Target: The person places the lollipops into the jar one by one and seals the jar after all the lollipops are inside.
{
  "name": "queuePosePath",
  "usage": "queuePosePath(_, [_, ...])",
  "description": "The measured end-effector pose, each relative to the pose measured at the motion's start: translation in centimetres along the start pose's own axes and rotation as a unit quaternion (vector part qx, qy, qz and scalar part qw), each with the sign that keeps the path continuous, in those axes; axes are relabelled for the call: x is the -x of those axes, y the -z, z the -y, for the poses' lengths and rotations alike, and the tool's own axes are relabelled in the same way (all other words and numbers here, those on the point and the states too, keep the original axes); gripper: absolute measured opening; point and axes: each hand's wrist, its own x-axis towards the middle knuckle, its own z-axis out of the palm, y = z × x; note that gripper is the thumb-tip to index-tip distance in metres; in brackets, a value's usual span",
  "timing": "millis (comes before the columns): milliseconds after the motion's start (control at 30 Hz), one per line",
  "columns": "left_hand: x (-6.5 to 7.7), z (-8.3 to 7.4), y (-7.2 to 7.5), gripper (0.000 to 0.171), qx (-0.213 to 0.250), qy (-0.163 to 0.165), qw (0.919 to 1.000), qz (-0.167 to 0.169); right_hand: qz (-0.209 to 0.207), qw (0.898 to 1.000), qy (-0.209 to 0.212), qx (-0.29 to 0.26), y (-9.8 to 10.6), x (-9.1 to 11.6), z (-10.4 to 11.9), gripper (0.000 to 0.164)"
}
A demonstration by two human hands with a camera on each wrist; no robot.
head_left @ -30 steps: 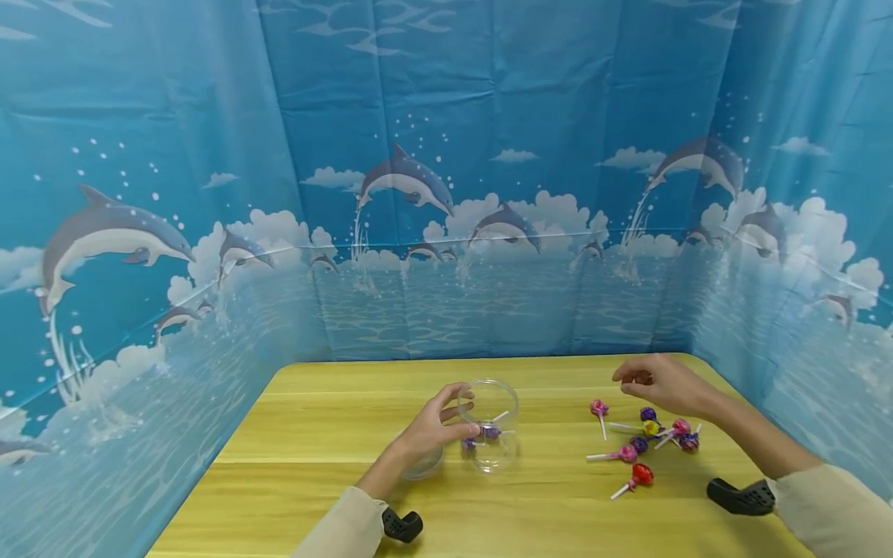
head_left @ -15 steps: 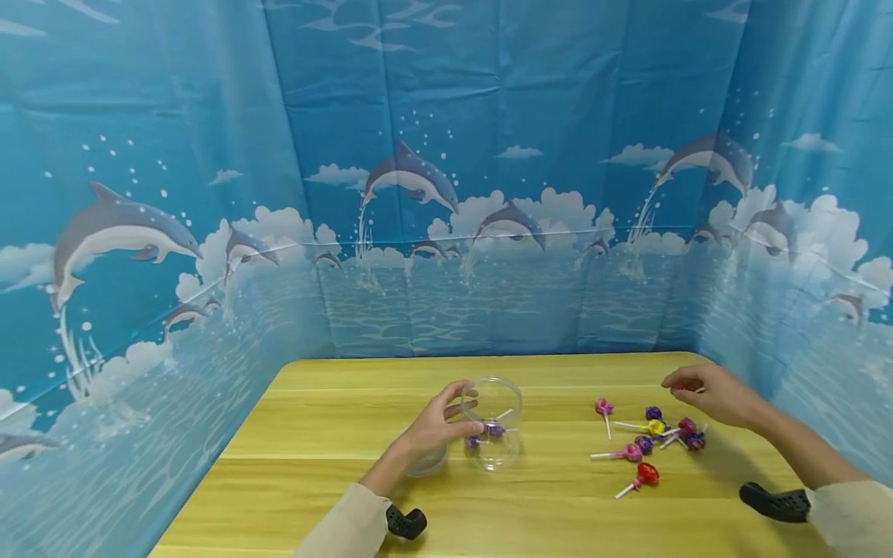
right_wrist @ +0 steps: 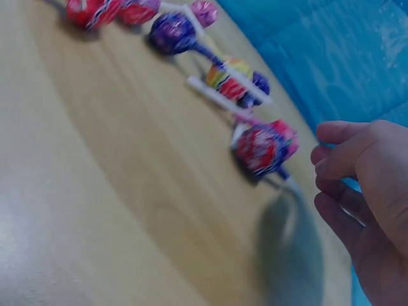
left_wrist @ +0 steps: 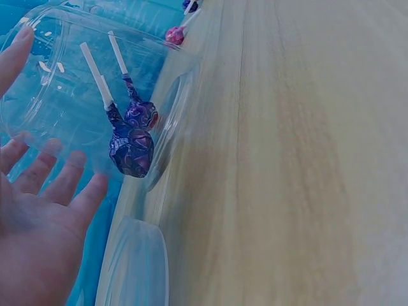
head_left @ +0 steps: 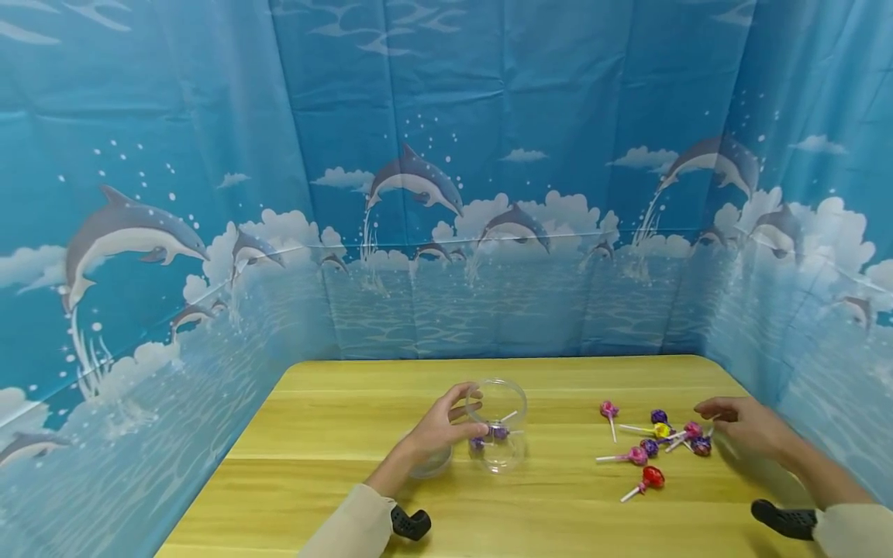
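In the head view my left hand [head_left: 446, 426] holds a clear plastic jar [head_left: 515, 453] upright, thumb on the near side and fingers round the back. Two purple-wrapped lollipops [left_wrist: 132, 152] lie at the bottom of the jar, white sticks leaning upward. My right hand [head_left: 749, 426] hovers at the right end of a loose group of lollipops, fingers loosely bent and nothing in them. Nearest its fingertips is a red and purple lollipop [right_wrist: 260, 150], with a pink one [head_left: 692, 430] against it. A yellow lollipop [head_left: 660, 431] and a purple one [head_left: 649, 447] lie further left.
A clear round lid [head_left: 432, 465] lies on the wooden table [head_left: 314, 480] beneath my left wrist. A red lollipop [head_left: 653, 477] lies nearest the front, a pink one [head_left: 609, 408] toward the back. A blue dolphin curtain [head_left: 446, 310] encloses the table's back and sides.
My right hand has moved right and then down, from above the back of the lollipops to their right end. The left hand stays at the jar; the view has shifted slightly.
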Motion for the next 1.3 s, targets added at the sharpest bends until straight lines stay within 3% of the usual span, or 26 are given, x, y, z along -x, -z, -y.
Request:
queuePosePath(233, [-0.1, -0.1, -0.1, 0.076, 0.001, 0.002, 1.0, 0.0, -0.01, 1.0, -0.004, 0.021, -2.0, 0.1, -1.6, 0.027])
queuePosePath(700, [0.2, -0.2, -0.2, 0.073, -0.001, -0.003, 1.0, -0.001, -0.041, 0.997, -0.004, 0.062, -2.4, 0.3, -1.9, 0.014])
queuePosePath(867, [0.3, 0.0, -0.1, 0.074, -0.004, 0.0, 1.0, -0.003, -0.04, 0.996, 0.015, 0.077, -2.3, 0.2, -2.1, 0.004])
queuePosePath(1033, [0.1, 0.1, -0.1, 0.076, 0.002, 0.002, 1.0, -0.003, -0.02, 0.996, 0.03, 0.087, -1.6, 0.1, -2.4, 0.004])
queuePosePath(1300, [-0.1, 0.0, -0.1, 0.076, 0.014, 0.005, 0.9999, -0.004, -0.022, 0.99, 0.1, 0.092, -1.2, 0.1, -2.8, 0.006])
